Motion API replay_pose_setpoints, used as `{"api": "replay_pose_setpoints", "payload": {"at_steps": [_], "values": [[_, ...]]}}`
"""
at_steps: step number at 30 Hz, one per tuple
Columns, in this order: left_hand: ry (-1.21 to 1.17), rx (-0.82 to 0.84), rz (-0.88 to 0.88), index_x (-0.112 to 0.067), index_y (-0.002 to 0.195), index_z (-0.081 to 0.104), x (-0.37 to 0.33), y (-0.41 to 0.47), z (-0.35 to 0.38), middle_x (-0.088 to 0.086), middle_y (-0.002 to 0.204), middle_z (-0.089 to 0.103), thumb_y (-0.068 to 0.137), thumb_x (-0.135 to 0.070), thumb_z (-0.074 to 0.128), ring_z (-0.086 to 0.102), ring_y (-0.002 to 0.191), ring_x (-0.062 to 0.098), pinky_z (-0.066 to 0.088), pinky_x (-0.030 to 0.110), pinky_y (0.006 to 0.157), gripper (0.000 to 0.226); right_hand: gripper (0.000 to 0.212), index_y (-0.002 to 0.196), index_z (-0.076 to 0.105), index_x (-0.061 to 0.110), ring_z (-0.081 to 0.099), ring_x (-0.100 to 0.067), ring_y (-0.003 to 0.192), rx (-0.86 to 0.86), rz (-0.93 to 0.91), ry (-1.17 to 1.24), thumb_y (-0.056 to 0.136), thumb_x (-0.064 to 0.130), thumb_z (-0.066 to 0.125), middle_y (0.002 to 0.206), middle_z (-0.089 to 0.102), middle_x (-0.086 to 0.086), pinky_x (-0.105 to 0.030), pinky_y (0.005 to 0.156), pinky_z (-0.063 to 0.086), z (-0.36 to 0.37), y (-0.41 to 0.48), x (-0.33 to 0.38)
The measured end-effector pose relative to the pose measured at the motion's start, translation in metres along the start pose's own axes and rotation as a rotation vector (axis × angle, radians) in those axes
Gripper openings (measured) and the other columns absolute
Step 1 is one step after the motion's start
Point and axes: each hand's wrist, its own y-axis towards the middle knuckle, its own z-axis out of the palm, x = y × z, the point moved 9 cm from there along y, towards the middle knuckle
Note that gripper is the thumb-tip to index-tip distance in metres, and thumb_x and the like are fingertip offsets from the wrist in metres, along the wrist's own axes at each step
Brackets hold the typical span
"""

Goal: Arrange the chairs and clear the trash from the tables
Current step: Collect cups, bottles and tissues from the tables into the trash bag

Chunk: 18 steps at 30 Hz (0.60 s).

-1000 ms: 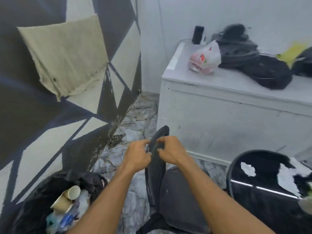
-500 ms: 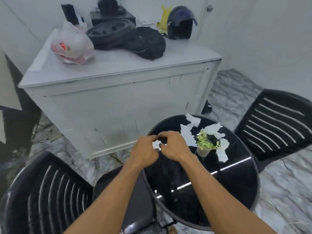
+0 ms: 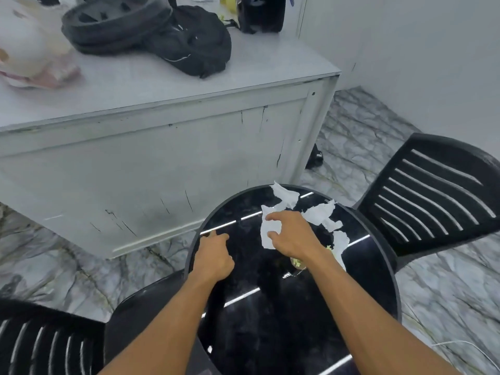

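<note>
A round glossy black table (image 3: 270,326) lies under my hands, with several torn white paper scraps on its far side. My right hand (image 3: 292,236) rests over the nearest paper scrap (image 3: 267,231), thumb and forefinger apart and touching it. Other scraps (image 3: 320,212) lie just beyond and to the right. My left hand (image 3: 215,254) sits at the table's left rim, fingers curled and forefinger out, with nothing visible in it. A small green plant (image 3: 297,262) is mostly hidden under my right wrist. One black slatted chair (image 3: 438,190) stands to the right, another black chair (image 3: 40,345) at the lower left.
A white cabinet (image 3: 162,147) stands close behind the table. On it lie black bags (image 3: 189,41), a dark helmet (image 3: 259,12) and a plastic bag (image 3: 29,55). Marble-patterned floor (image 3: 365,136) shows between the cabinet, the right chair and the white wall.
My view has swung right from the chair back and bin to the round table. My hands, which were pinched together, have separated; the right has reached onto a paper scrap.
</note>
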Motion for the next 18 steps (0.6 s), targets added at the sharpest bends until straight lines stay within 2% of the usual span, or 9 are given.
{"api": "replay_pose_setpoints", "payload": {"at_steps": [2,5,8,10,12,14,15,17,18], "values": [[0.058,-0.017,-0.041,-0.016,0.127,0.060,0.006,0.009,0.009,0.011,0.130,0.048,0.081,-0.009,0.066,0.048,0.119,0.033,0.053,0.039,0.087,0.046,0.040,0.127,0.060,0.027,0.050,-0.020,0.122,-0.021,0.018,0.008,0.087,0.023,0.063,0.128,0.061,0.002,-0.034,0.102,0.042,-0.001,0.006,-0.010],[0.128,0.006,-0.076,-0.016,0.120,0.061,0.019,0.016,0.029,0.014,0.130,0.049,0.083,-0.009,0.065,0.049,0.117,0.032,0.048,0.035,0.093,0.037,0.040,0.126,0.061,0.028,0.052,-0.017,0.121,-0.013,0.023,0.034,0.087,0.024,0.064,0.127,0.061,0.003,-0.037,0.103,0.043,0.000,0.015,-0.020],[0.160,0.055,-0.002,-0.017,0.088,0.061,0.009,0.022,0.043,0.006,0.104,0.064,0.084,-0.003,0.060,0.059,0.099,0.021,0.046,0.026,0.086,0.015,0.040,0.126,0.062,0.026,0.054,-0.017,0.120,0.004,0.027,0.057,0.086,0.023,0.065,0.127,0.063,0.003,-0.038,0.104,0.044,-0.002,0.029,-0.034],[0.050,0.042,-0.038,-0.014,0.069,0.053,0.001,0.034,0.046,0.003,0.086,0.063,0.079,0.009,0.055,0.059,0.081,0.018,0.049,0.027,0.072,0.025,0.039,0.125,0.063,0.025,0.055,-0.016,0.119,0.012,0.028,0.063,0.087,0.021,0.065,0.122,0.066,0.003,-0.034,0.103,0.044,-0.007,0.042,-0.047],[-0.080,-0.003,-0.034,-0.006,0.066,0.057,-0.016,0.052,0.045,0.002,0.076,0.063,0.074,0.015,0.051,0.059,0.072,0.017,0.057,0.034,0.069,0.023,0.037,0.124,0.064,0.024,0.055,-0.015,0.119,0.026,0.032,0.063,0.087,0.020,0.065,0.121,0.066,0.003,-0.027,0.099,0.043,-0.014,0.058,-0.061],[-0.158,-0.038,0.028,-0.005,0.071,0.063,-0.042,0.071,0.044,0.005,0.077,0.065,0.073,0.015,0.048,0.061,0.073,0.020,0.057,0.043,0.070,0.025,0.037,0.124,0.064,0.024,0.057,-0.016,0.115,0.054,0.049,0.081,0.087,0.021,0.065,0.124,0.065,0.003,-0.024,0.092,0.042,-0.016,0.074,-0.079],[-0.190,-0.046,0.062,-0.006,0.079,0.068,-0.057,0.078,0.043,0.005,0.084,0.068,0.076,0.013,0.050,0.062,0.080,0.020,0.057,0.041,0.076,0.027,0.037,0.124,0.064,0.024,0.058,-0.016,0.115,0.067,0.060,0.086,0.087,0.021,0.065,0.126,0.064,0.003,-0.024,0.092,0.043,-0.016,0.081,-0.089],[-0.183,0.008,0.122,-0.013,0.120,0.067,-0.087,0.092,0.048,0.002,0.121,0.064,0.085,0.003,0.060,0.056,0.110,0.017,0.045,0.027,0.097,0.039,0.040,0.126,0.063,0.025,0.055,-0.016,0.121,0.073,0.091,0.094,0.086,0.019,0.065,0.132,0.061,0.003,-0.028,0.099,0.043,-0.018,0.092,-0.113],[-0.144,0.064,0.141,-0.016,0.141,0.053,-0.097,0.097,0.054,0.002,0.141,0.052,0.087,-0.006,0.066,0.046,0.128,0.019,0.036,0.026,0.106,0.056,0.044,0.127,0.062,0.026,0.052,-0.016,0.124,0.083,0.112,0.082,0.084,0.014,0.065,0.135,0.058,0.003,-0.029,0.101,0.042,-0.018,0.095,-0.126]]}}
